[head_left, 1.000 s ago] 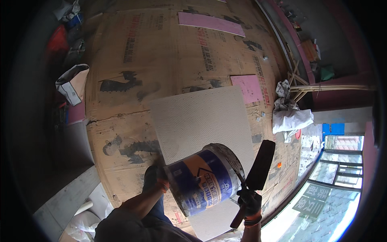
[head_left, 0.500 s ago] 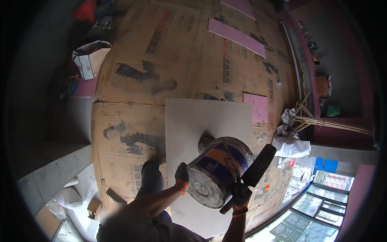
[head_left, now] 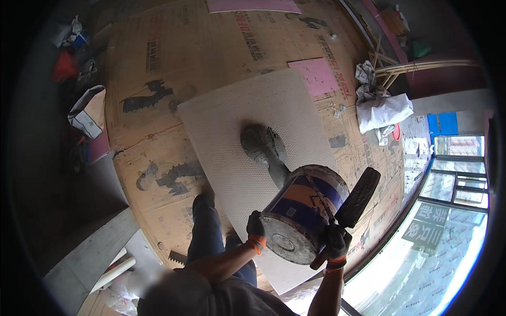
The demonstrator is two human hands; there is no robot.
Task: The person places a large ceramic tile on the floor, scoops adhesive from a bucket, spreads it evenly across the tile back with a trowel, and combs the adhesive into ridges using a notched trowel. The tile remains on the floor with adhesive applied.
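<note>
A blue and orange bucket (head_left: 301, 210) is tipped mouth-down over a large white tile (head_left: 247, 142) lying on the floor. Grey mortar (head_left: 263, 145) runs from its rim and lies in a mound on the tile. My left hand (head_left: 255, 227), in a dark glove with an orange cuff, grips the bucket's bottom edge. My right hand (head_left: 334, 241), gloved the same way, holds the bucket's other side together with a dark flat trowel (head_left: 357, 197) that sticks up past the rim.
Cardboard sheets (head_left: 174, 68) cover the floor. Pink boards (head_left: 317, 75) lie beyond the tile, white sacks (head_left: 385, 111) and wooden sticks to the right. A notched trowel (head_left: 177, 257) lies near my leg. Bags and clutter sit at the far left. Windows run along the right.
The bucket has gone from carried upright to tipped over the tile. Mortar has poured out and now forms a mound on the tile.
</note>
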